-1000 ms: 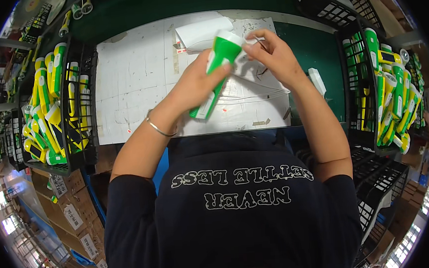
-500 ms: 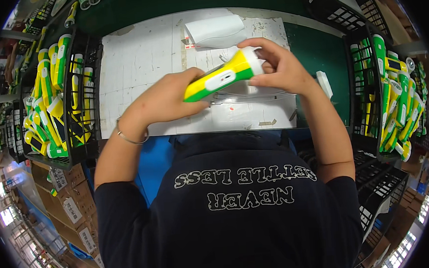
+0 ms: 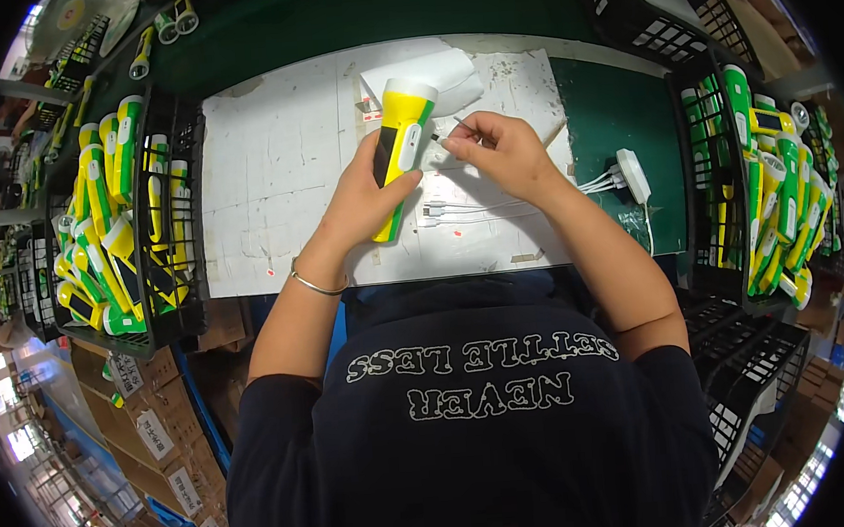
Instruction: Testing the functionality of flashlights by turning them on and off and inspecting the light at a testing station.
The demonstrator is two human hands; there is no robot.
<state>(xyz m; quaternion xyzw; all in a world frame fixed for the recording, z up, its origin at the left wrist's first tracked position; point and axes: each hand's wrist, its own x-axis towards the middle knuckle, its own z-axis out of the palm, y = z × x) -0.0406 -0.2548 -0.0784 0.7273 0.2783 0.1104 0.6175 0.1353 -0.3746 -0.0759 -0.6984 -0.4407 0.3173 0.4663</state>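
Note:
My left hand [image 3: 363, 194] is closed around the body of a yellow and green flashlight [image 3: 402, 157] with a white head. The flashlight's head points away from me, and a white switch panel and a dark panel show on its body. Just right of it, the thumb and fingers of my right hand [image 3: 498, 153] pinch a small dark-tipped plug [image 3: 438, 139], apart from the flashlight. Below that hand, several white charging cables [image 3: 477, 207] lie with their plug ends toward the left. They run to a white power block [image 3: 633, 176] at the right.
A white work board [image 3: 269, 176] lies on the green table [image 3: 617, 113]. A curled white sheet [image 3: 458, 77] rests at its far side. Black crates of flashlights flank me, one on the left [image 3: 171, 281] and one on the right [image 3: 718, 160]. More flashlights [image 3: 177, 21] lie far left.
The flashlight has swung from pointing right to pointing away from me. My right hand has let go of its head and now pinches a small plug. The cables and power block show more fully.

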